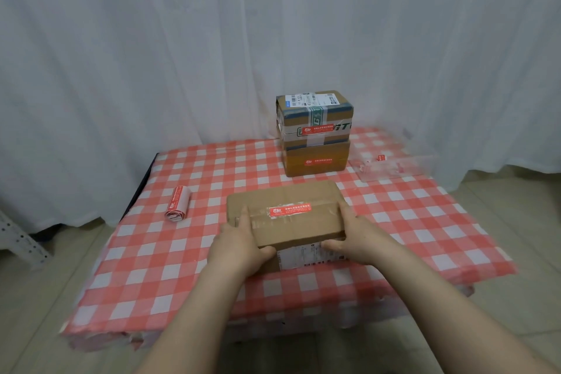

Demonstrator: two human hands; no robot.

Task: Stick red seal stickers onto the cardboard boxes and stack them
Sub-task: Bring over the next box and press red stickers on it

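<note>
While the person stands at the near edge of the table (145,255), which is covered with a red-and-white checked cloth, both hands are clamped on one cardboard box (291,226) lying just before them at the middle of the cloth. The left hand (239,241) grips the box's left end and the right hand (356,235) its right end, each with fingers laid over the top face and the thumb curled against the near side, where a white shipping label shows. A red seal sticker (290,210) lies along the clear tape on the top face, between the two hands. Whether the box rests on the cloth or is raised slightly off it cannot be told. Beyond it, across a strip of cloth, stands a stack of two: a lower box (314,167) and on it an upper box (315,109) bound with green-and-white tape, each bearing a red sticker on its front face. To the left of the held box, well apart from it, lies a roll of stickers (178,205). At the far right of the table, just beside the stack, lies a clear plastic sheet (394,165) carrying small red scraps. A white curtain (182,39) hangs behind the table, and a perforated metal rack (18,240) shows at the left edge.
</note>
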